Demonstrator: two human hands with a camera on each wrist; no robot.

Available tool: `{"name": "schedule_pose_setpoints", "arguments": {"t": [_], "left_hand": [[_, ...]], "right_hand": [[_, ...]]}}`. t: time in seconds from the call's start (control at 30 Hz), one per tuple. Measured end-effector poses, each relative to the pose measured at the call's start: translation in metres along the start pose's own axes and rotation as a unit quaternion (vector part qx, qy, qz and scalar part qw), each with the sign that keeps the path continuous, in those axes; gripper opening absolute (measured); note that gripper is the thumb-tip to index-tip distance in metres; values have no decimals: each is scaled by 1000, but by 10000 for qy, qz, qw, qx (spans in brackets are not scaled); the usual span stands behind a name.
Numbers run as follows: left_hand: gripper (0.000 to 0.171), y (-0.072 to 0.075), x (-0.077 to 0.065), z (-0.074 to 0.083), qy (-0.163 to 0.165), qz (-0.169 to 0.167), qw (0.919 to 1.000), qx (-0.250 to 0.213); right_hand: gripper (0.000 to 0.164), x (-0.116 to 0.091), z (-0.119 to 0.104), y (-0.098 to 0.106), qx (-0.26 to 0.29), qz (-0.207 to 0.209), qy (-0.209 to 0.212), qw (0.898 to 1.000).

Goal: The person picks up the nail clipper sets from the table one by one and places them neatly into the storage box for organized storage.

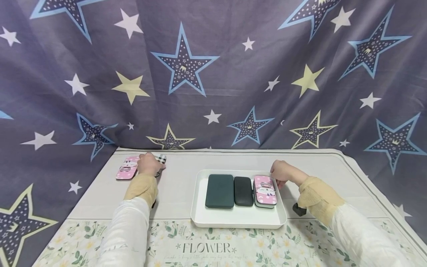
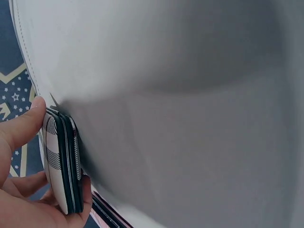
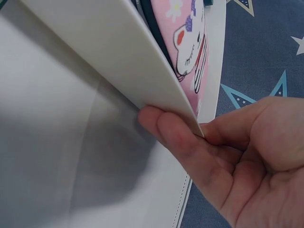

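Observation:
My left hand (image 1: 148, 164) grips a black-and-white checked case (image 2: 61, 161) with dark edges, at the back left of the table. In the left wrist view it stands on edge between thumb and fingers. Just left of that hand lies a pink patterned case (image 1: 126, 169). My right hand (image 1: 283, 172) pinches the right rim of a white tray (image 1: 233, 221), thumb inside and fingers under the outer wall. Side by side in the tray lie a dark green case (image 1: 219, 191), a narrower black case (image 1: 243, 191) and a pink cartoon case (image 1: 265, 190), which seems to lie on another item.
A pale table cover (image 1: 176, 193) with a floral front band reaches to a star-printed curtain (image 1: 213, 74) behind. Dark blocks are strapped at both wrists, the right one (image 1: 299, 209) beside the tray.

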State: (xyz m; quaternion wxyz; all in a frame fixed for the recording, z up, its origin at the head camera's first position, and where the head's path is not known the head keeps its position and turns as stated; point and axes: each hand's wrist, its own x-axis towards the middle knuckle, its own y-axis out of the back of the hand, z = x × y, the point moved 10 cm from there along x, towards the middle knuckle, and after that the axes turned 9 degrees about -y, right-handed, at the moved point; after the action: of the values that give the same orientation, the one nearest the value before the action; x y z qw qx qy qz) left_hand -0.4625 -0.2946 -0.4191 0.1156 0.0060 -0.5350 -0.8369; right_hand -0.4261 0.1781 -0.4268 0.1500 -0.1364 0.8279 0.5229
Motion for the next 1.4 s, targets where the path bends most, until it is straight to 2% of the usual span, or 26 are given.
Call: {"name": "schedule_pose_setpoints", "arguments": {"t": [0.23,0.4,0.63,0.83,1.0,1.17,1.27,1.33,1.4], "left_hand": [[71,5,2,3,-267,203,9994,-28],[55,4,4,-4,-235,309,9991,-188],[41,-1,6,-19,-19,387,9976,-570],[36,3,5,-20,21,386,9968,-700],[37,9,3,-21,88,462,9952,-862],[43,8,2,-21,299,310,9927,-1127],[47,4,1,-19,564,191,9844,-1655],[48,2,1,-16,733,150,9741,-2133],[48,1,0,-12,904,159,9550,-2820]], "right_hand": [[27,-1,0,1,-11,29,-1,10000],[26,-2,-1,0,67,30,7,10000],[25,-3,-1,-1,84,50,8,10000],[24,-3,-2,0,-1,98,41,9999],[23,-5,-4,2,-84,118,61,9999],[23,-6,-5,1,-154,108,48,9998],[23,-6,-5,1,-151,120,56,9998],[23,-6,-5,1,-139,128,56,9998],[23,-5,-4,1,-153,135,82,9998]]}}
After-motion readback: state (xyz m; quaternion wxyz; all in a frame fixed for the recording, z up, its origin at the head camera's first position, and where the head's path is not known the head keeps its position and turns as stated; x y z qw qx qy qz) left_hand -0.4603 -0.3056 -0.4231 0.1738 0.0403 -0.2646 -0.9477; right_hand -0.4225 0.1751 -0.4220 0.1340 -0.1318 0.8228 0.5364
